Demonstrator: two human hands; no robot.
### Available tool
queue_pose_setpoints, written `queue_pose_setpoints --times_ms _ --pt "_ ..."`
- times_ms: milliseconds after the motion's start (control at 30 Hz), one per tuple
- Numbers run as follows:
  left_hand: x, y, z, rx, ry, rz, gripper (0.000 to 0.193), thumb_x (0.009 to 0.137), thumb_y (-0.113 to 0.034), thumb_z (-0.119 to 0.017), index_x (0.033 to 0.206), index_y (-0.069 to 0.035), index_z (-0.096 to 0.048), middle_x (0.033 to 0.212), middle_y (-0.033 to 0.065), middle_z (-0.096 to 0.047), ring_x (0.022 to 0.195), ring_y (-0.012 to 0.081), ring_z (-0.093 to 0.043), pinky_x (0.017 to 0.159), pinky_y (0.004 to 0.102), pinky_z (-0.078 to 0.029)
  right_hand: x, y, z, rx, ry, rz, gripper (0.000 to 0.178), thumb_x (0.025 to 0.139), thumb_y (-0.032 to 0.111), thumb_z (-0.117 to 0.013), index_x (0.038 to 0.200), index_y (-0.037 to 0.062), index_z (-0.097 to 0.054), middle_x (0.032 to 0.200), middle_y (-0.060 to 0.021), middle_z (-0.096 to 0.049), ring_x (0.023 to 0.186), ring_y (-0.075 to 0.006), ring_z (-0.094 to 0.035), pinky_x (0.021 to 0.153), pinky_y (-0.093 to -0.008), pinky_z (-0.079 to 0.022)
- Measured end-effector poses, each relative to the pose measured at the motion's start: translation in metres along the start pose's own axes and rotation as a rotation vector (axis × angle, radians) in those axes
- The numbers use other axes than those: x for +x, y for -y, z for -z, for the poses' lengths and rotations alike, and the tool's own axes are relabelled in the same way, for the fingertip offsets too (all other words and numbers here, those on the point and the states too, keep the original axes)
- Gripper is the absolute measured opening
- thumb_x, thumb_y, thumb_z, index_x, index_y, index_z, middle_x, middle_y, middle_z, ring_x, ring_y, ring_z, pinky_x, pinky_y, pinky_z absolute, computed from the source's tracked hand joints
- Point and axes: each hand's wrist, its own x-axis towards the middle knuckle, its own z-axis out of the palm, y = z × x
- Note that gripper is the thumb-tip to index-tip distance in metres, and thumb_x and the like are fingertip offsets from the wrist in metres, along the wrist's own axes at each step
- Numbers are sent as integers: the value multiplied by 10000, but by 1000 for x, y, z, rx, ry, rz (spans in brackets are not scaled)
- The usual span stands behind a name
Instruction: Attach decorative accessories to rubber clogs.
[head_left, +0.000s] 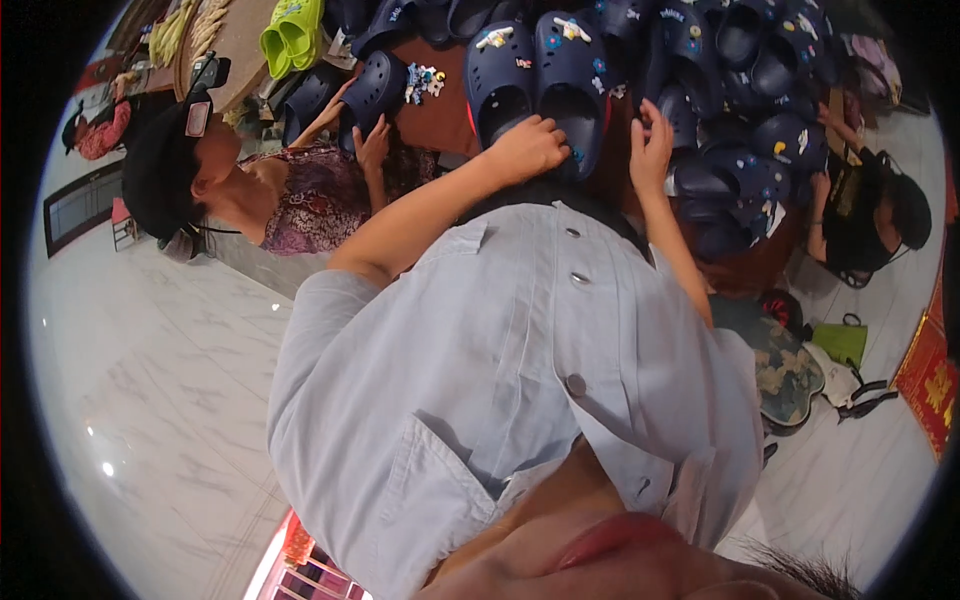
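A pair of dark blue clogs lies in front of me, the left clog (500, 70) and the right clog (572, 65) side by side, with holes and small coloured charms on top. My left hand (530, 148) rests over the heel end of the left clog, next to the right one. Its fingers are curled in, and whatever they may hold is hidden. To the right of the pair my right hand (652, 145) is raised with its fingers apart and nothing visible in them. It is nearest to a heap of more dark blue clogs (735, 180).
At left, a person (230, 190) in a dark cap handles a blue clog (375, 90); loose charms (424, 84) lie beside it on the brown table (435, 125). Lime green clogs (292, 38) stand farther back. Another person (870, 210) sits at right beyond the heap.
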Motion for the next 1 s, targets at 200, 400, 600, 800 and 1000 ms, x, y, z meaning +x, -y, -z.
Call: queue_pose_setpoints --times_ms 200,400,600,800,1000 --pt "12 0 -2 41 183 78 197 688 -149 -678 878 -104 -657 910 31 -636 896 220 -606 769 332 -475 1 2 -10 -11 59 7 331 906 104 -582 1230 40 -568 1159 -142 -590 1058 -298 -542 862 -365 -455" --pt "7 0 -9 53 129 95 192 682 -157 -684 860 -95 -650 892 39 -626 880 224 -603 779 331 -475 7 6 -6 -36 91 55 316 916 117 -573 1222 43 -574 1155 -144 -588 1066 -308 -540 912 -373 -429" --pt "2 -4 -9 22 66 123 185 699 -148 -670 875 -96 -649 902 38 -620 908 227 -592 791 332 -471 13 26 -5 30 130 -15 301 924 115 -570 1218 51 -577 1147 -139 -579 1050 -294 -546 875 -360 -455" --pt "-4 2 5 -156 -118 208 159 736 -134 -653 888 -88 -645 899 50 -618 896 232 -595 792 355 -481 18 41 -10 -26 128 127 276 917 106 -583 1188 53 -600 1138 -142 -579 1026 -276 -559 828 -343 -474" --pt "-19 8 9 -1150 -429 659 217 935 -164 -591 1095 -38 -665 947 55 -686 802 96 -593 736 254 -469 31 103 0 133 360 249 236 835 104 -680 1061 42 -658 921 -80 -653 895 -241 -604 778 -331 -469"
